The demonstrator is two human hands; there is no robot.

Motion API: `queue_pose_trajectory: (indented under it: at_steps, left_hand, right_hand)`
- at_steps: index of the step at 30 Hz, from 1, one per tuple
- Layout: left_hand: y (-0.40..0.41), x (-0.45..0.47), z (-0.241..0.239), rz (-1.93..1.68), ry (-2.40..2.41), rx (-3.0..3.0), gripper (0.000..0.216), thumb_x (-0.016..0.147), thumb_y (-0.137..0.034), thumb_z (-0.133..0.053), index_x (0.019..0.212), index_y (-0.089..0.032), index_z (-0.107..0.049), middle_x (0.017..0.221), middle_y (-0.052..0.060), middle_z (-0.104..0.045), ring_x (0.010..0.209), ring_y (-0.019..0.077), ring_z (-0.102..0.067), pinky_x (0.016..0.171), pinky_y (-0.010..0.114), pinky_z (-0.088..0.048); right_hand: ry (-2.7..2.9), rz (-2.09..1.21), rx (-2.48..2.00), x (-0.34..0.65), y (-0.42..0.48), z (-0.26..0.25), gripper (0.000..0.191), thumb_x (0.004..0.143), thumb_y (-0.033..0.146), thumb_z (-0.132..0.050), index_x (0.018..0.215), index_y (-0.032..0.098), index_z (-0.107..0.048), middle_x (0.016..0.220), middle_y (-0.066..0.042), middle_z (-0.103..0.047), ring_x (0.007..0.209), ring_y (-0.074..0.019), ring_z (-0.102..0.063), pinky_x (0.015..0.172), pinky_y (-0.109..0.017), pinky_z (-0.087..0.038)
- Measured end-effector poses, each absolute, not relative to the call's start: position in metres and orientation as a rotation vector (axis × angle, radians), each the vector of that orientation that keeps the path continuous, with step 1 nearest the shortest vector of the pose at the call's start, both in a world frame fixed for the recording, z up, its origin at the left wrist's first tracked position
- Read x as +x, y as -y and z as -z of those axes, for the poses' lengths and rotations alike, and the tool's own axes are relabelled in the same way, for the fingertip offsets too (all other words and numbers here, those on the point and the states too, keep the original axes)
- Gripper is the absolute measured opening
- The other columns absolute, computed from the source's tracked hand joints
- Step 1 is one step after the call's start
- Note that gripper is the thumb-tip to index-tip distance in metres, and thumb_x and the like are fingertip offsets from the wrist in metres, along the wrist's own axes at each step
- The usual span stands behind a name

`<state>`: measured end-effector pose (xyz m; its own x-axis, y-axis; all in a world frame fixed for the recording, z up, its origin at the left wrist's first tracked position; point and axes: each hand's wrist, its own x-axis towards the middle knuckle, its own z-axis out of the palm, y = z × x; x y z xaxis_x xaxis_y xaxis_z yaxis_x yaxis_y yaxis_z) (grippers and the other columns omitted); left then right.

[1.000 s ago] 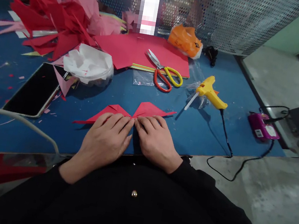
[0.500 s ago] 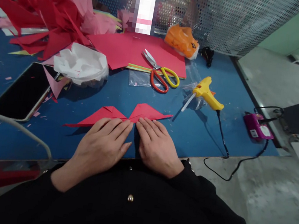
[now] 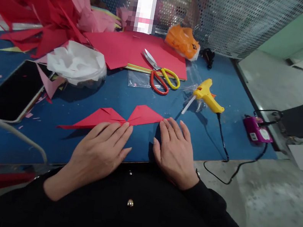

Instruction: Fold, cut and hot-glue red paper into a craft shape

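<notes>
A folded red paper piece (image 3: 147, 116), with two raised peaks and pointed ends, lies near the front edge of the blue table (image 3: 140, 144). My left hand (image 3: 102, 146) rests flat, its stretched fingertips pressing the paper's lower edge near the middle. At the paper's right tip, my right hand (image 3: 176, 148) has its fingers extended, thumb apart, covering that end. Beyond the paper are scissors (image 3: 158, 72) with one red and one yellow handle, lying on red paper sheets (image 3: 172, 60). A yellow glue gun (image 3: 208, 96) sits to the right, a glue stick poking from its back.
Cut red and pink paper (image 3: 60, 17) is heaped at the back left. A white-lined bowl (image 3: 77, 64) and a dark-screened tablet (image 3: 11, 90) are on the left. An orange packet (image 3: 183, 41) lies behind. A purple power socket (image 3: 257, 129) with cables sits at the right edge.
My right hand has slid right along the red paper from its middle to its right tip. My left hand stays on the paper's middle. The view has shifted slightly.
</notes>
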<state>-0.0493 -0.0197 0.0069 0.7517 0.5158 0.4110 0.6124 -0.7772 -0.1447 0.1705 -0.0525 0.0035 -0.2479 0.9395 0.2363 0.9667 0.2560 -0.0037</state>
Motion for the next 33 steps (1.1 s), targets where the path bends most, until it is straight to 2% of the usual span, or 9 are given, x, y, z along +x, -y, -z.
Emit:
queue_pose_trajectory:
  at_steps: [3, 6, 11, 17, 24, 33]
  left_hand:
    - [0.023, -0.048, -0.007, 0.5, 0.92, -2.68, 0.039, 0.095, -0.026, -0.053, 0.123, -0.002, -0.065, 0.123, 0.017, -0.071, 0.103, 0.0302, -0.068, 0.09, 0.044, -0.048]
    - [0.024, -0.048, -0.006, 0.501, 0.935, -2.686, 0.039, 0.096, -0.027, -0.052, 0.123, -0.003, -0.065, 0.125, 0.018, -0.07, 0.107, 0.0299, -0.067, 0.091, 0.044, -0.048]
    - [0.026, -0.049, -0.006, 0.494, 0.95, -2.724, 0.041, 0.096, -0.028, -0.052, 0.125, -0.001, -0.064, 0.125, 0.019, -0.069, 0.108, 0.0301, -0.067, 0.091, 0.043, -0.048]
    - [0.028, -0.052, -0.003, 0.521, 0.964, -2.714, 0.044, 0.096, -0.026, -0.05, 0.126, 0.003, -0.062, 0.128, 0.02, -0.068, 0.112, 0.0306, -0.065, 0.096, 0.043, -0.046]
    - [0.035, -0.063, -0.001, 0.454, 1.064, -2.724, 0.049, 0.097, -0.03, -0.051, 0.136, 0.0, -0.055, 0.137, 0.019, -0.062, 0.125, 0.0302, -0.058, 0.104, 0.043, -0.041]
    - [0.047, -0.084, -0.002, 0.401, 1.189, -2.567, 0.048, 0.098, -0.034, -0.052, 0.131, 0.0, -0.058, 0.131, 0.018, -0.066, 0.116, 0.0292, -0.066, 0.104, 0.047, -0.04]
  right_hand:
    - [2.415, 0.163, -1.689, 0.168, 0.051, 0.0, 0.054, 0.1, 0.033, -0.04, 0.139, -0.003, -0.051, 0.144, -0.022, -0.056, 0.139, -0.0333, -0.046, 0.115, -0.05, -0.035]
    - [2.447, 0.135, -1.637, 0.168, 0.051, 0.003, 0.053, 0.101, 0.033, -0.038, 0.139, 0.0, -0.052, 0.146, -0.021, -0.053, 0.137, -0.0311, -0.049, 0.113, -0.049, -0.038]
    - [2.328, 0.219, -1.776, 0.163, 0.051, 0.001, 0.054, 0.1, 0.033, -0.04, 0.133, -0.007, -0.056, 0.138, -0.027, -0.059, 0.133, -0.0376, -0.053, 0.112, -0.054, -0.039]
    - [2.569, 0.012, -1.329, 0.14, 0.046, 0.001, 0.051, 0.1, 0.029, -0.038, 0.139, -0.001, -0.054, 0.148, -0.019, -0.052, 0.138, -0.03, -0.048, 0.116, -0.046, -0.038]
    - [2.59, 0.034, -1.359, 0.137, 0.046, 0.003, 0.052, 0.1, 0.032, -0.039, 0.143, 0.005, -0.051, 0.149, -0.019, -0.05, 0.136, -0.0328, -0.049, 0.113, -0.052, -0.037]
    - [2.618, 0.061, -1.371, 0.136, 0.047, 0.003, 0.051, 0.101, 0.031, -0.039, 0.145, 0.007, -0.049, 0.151, -0.017, -0.049, 0.137, -0.032, -0.049, 0.112, -0.052, -0.036]
